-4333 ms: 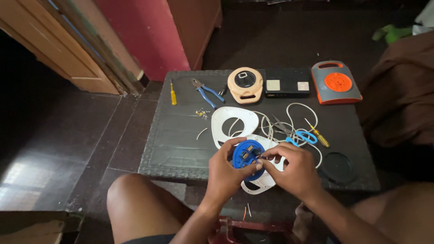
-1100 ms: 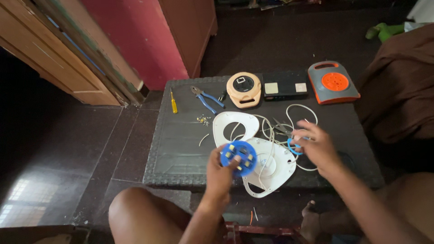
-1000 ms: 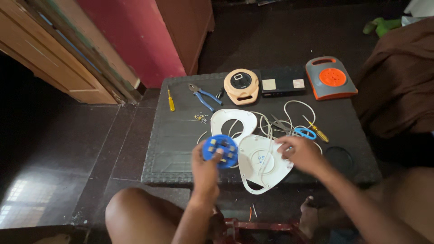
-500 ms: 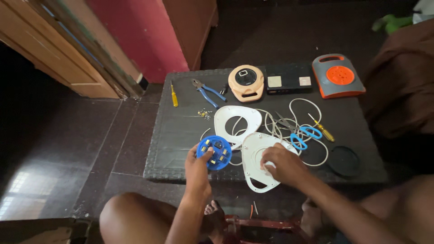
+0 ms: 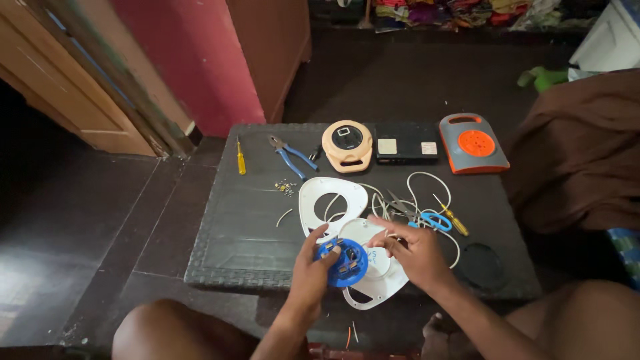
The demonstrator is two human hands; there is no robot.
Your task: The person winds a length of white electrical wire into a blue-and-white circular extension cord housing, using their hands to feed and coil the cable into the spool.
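Between both hands: round blue plastic socket disc [image 5: 341, 261] | left hand [image 5: 312, 270] grips its rim | right hand [image 5: 413, 252] fingers spread, touching white teardrop plastic cover [image 5: 373, 277] | beyond them: orange-and-grey cable reel case [image 5: 473, 143], black box [image 5: 406, 142] bearing pale square labels

Bare tabletop [image 5: 233, 227] is lying open at centre left of the frame. Blue-handled pliers [image 5: 292, 157], a yellow screwdriver [image 5: 240, 157] and loose screws [image 5: 285, 187] are bounding it above; white casing halves [image 5: 331, 203], tangled white cord [image 5: 427, 193] and blue scissors [image 5: 433, 221] are crowding the centre right.
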